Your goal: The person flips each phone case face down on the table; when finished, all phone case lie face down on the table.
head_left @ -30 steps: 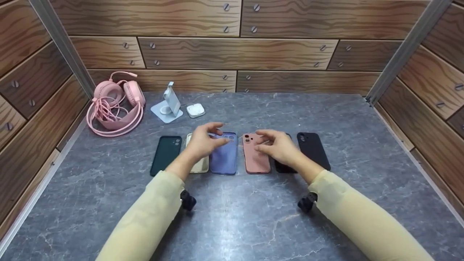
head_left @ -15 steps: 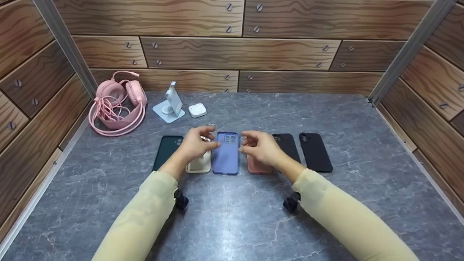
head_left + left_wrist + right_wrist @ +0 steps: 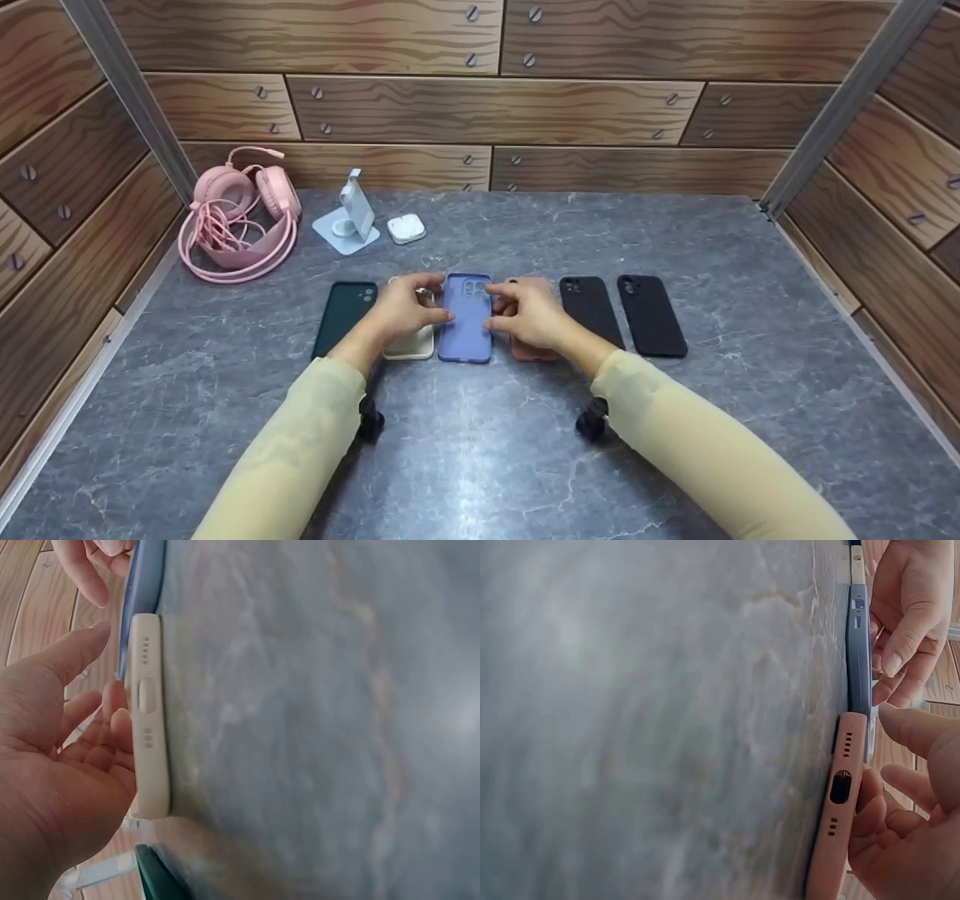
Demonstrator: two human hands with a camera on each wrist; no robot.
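Note:
A blue phone case point(image 3: 466, 330) lies flat on the grey marbled table between my two hands. My left hand point(image 3: 401, 306) is at its left edge, over a cream phone case point(image 3: 411, 346) that it partly covers. At the blue case's right edge is my right hand point(image 3: 529, 311), above a pink phone case point(image 3: 534, 352). Fingertips of both hands are close to the blue case's sides; whether they touch cannot be told. In the left wrist view, the thumb point(image 3: 84, 649) stands apart from the loosely bent fingers. The right wrist view shows the right thumb point(image 3: 911, 726) likewise apart.
The row also has a dark green case point(image 3: 341, 319) at left and two black cases, one point(image 3: 589, 307) beside the pink case and another point(image 3: 651, 315) farther right. Behind stand pink headphones point(image 3: 240, 217), a pale blue folding stand point(image 3: 352, 217) and a small white case point(image 3: 406, 229).
Both hands have shifted left and lowered; the right hand has moved from over the pink and black cases to the blue case's right edge. The phone cases have not visibly moved.

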